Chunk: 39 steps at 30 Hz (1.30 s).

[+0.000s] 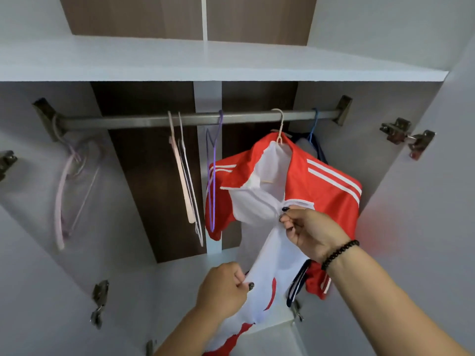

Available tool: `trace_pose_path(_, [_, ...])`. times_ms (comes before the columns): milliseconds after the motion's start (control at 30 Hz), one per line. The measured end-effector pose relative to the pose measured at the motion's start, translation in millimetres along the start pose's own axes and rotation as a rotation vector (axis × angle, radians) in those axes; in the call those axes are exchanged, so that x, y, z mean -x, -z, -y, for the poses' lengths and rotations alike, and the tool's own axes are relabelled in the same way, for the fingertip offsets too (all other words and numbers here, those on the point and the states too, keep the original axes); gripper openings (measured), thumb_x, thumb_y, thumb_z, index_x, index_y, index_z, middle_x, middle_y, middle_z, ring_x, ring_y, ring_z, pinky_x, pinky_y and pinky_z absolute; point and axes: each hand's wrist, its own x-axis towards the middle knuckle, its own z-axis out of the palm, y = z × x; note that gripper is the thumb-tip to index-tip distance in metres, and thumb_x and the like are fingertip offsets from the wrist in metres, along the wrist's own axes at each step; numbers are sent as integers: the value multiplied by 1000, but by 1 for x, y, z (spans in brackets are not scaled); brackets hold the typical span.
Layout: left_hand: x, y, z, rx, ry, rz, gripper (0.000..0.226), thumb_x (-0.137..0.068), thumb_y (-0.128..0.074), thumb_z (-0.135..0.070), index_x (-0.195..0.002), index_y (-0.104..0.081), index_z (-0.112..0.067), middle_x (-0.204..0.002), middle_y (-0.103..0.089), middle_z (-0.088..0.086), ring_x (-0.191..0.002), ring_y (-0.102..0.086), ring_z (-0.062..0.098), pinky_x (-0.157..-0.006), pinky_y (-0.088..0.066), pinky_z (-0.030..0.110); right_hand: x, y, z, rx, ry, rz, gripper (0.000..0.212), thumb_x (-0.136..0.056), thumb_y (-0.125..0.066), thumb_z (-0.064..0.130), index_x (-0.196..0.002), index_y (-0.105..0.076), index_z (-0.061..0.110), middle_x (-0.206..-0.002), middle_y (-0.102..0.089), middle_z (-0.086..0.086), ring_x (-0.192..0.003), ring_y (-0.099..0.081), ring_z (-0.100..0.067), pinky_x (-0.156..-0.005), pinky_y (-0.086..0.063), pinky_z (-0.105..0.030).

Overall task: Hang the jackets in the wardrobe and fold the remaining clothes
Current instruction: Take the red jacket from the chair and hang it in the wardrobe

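Note:
A red and white jacket [326, 196] with white shoulder stripes hangs on a cream hanger [280, 129] from the wardrobe rail [144, 121]. Its front is open above my hands. My right hand [312, 233] pinches the jacket's front at the zip, about chest height. My left hand [223, 287] grips the white lower front panel and holds it taut. Behind the jacket, a blue hanger [314, 124] carries a dark garment that is mostly hidden.
Empty hangers hang on the rail: a purple one [213, 176], pale pink ones [183, 173] in the middle, and another pink one [69, 191] at the far left. A white shelf [205, 62] runs above the rail. Door hinges [406, 136] stick out at both sides.

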Motion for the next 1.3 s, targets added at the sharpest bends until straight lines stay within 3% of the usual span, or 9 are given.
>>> trace_pose_path(167, [-33, 11, -1, -17, -36, 50, 23, -85, -67, -39, -75, -50, -27, -71, -57, -10, -68, -58, 9, -56, -42, 17, -17, -17, 7, 1, 91, -5, 20, -89, -50, -6, -77, -58, 8, -52, -60, -4, -40, -51, -6, -40, -43, -14])
trace_pose_path(300, [-61, 33, -30, 269, -198, -88, 22, -79, -69, -46, -91, -57, -32, -83, -64, -14, -73, -63, 2, -64, -55, 18, -28, -25, 3, 124, 104, 56, 19, -87, -51, -8, -78, -58, 7, -54, -61, -6, -42, -53, -8, -42, -42, -15])
trace_pose_path(467, [-96, 41, -46, 169, -347, -203, 14, -84, -70, -27, -78, -57, -24, -72, -66, -9, -67, -62, 10, -63, -56, 29, -52, -31, 2, 140, 95, 48, 16, -90, -51, -6, -83, -59, 5, -52, -62, -6, -40, -53, -9, -42, -42, -16])
trace_pose_path(700, [-124, 15, -31, -57, -119, -91, 24, -86, -66, -28, -70, -49, -24, -73, -63, -6, -71, -61, 13, -66, -52, 31, -95, -19, 39, 117, 117, 54, 17, -89, -50, -8, -84, -58, 7, -53, -62, -8, -40, -53, -9, -42, -43, -16])
trace_pose_path(867, [-147, 2, -39, -147, 9, -35, 32, -83, -67, -37, -67, -44, -22, -74, -59, -8, -78, -61, 13, -57, -34, 19, -115, -12, 35, 285, 70, 147, 12, -90, -51, -5, -91, -57, 5, -58, -65, -9, -46, -59, -13, -45, -46, -19])
trace_pose_path(1067, [-164, -5, -49, 12, 53, -67, 10, -86, -63, -21, -79, -62, -14, -94, -69, -2, -92, -65, 14, -77, -45, 17, -137, 15, 38, 648, -36, 276, 17, -88, -53, -4, -102, -51, 7, -73, -72, -11, -53, -65, -23, -46, -48, -22])
trace_pose_path(1133, [-167, -4, -55, 180, 117, -116, 6, -87, -63, -13, -83, -67, -14, -89, -72, -3, -87, -67, 15, -80, -51, 23, -145, 26, 47, 720, 128, 242, 17, -88, -52, -6, -98, -54, 8, -74, -72, -8, -55, -66, -22, -49, -48, -24])
trace_pose_path(1200, [-170, 2, -67, 338, 138, -175, 13, -81, -69, -5, -79, -70, -18, -82, -73, -7, -81, -69, 11, -76, -53, 24, -154, 37, 61, 760, 472, 108, 23, -88, -52, -7, -91, -60, 14, -74, -71, -3, -63, -69, -18, -61, -52, -30])
trace_pose_path(1300, [-176, 10, -92, 502, 71, -215, 18, -77, -70, 1, -79, -71, -17, -80, -75, -4, -78, -71, 9, -76, -53, 22, -163, 51, 88, 807, 949, -113, 27, -83, -60, -4, -83, -63, 23, -81, -68, 9, -71, -65, -6, -71, -49, -14])
